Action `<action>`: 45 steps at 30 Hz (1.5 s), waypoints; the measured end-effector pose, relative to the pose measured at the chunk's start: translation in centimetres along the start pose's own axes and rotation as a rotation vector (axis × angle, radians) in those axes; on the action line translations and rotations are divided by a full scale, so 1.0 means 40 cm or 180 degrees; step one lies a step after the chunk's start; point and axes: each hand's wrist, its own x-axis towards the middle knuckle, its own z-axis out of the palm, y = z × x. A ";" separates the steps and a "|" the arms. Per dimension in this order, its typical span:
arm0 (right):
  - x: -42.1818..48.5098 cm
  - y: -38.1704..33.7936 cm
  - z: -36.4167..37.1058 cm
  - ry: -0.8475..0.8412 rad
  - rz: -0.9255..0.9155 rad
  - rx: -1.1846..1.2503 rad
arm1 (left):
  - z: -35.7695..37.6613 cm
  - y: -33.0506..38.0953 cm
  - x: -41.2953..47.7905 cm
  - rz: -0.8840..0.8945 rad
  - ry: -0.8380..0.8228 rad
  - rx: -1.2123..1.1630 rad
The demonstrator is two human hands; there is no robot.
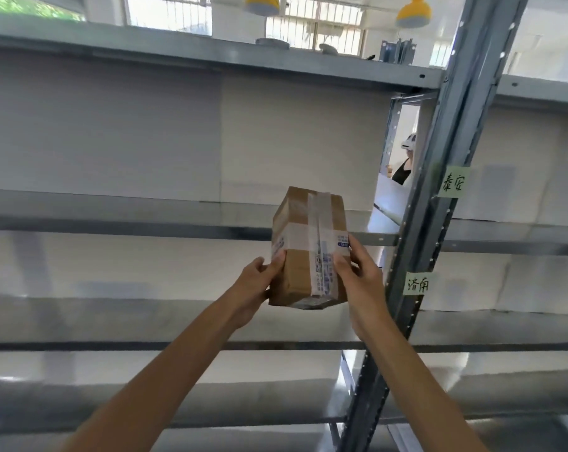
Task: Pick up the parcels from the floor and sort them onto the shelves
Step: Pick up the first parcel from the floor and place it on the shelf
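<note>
Cardboard parcel (308, 246), taped, looks stiff and light; left hand (255, 288) and right hand (357, 275) grip its near sides, fingers curled round it.

Brown cardboard parcel (308, 246) w/ glossy clear tape; matt grey metal shelves (145, 228).

In the centre of the frame we hold a brown taped parcel (308, 243) in both hands, in front of grey metal shelves (145, 223). Our left hand (255, 288) grips its lower left edge. Our right hand (357, 282) grips its right side, thumb on the front face. At right, the upright post (439, 190) carries two green handwritten labels (452, 182). Beyond the post is a person (404, 168) in a white headset (409, 141).
</note>
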 end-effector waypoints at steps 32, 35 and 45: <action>0.318 0.088 0.719 -0.0993 -0.0223 0.0882 | -0.661 0.186 0.139 0.0407 0.1428 0.0434; 0.338 0.095 0.764 -0.1007 -0.0249 0.0868 | -0.714 0.198 0.154 0.0422 0.1427 0.0438; 0.327 0.128 0.939 -0.0969 -0.0271 0.0765 | -0.907 0.216 0.148 0.0627 0.1505 0.0481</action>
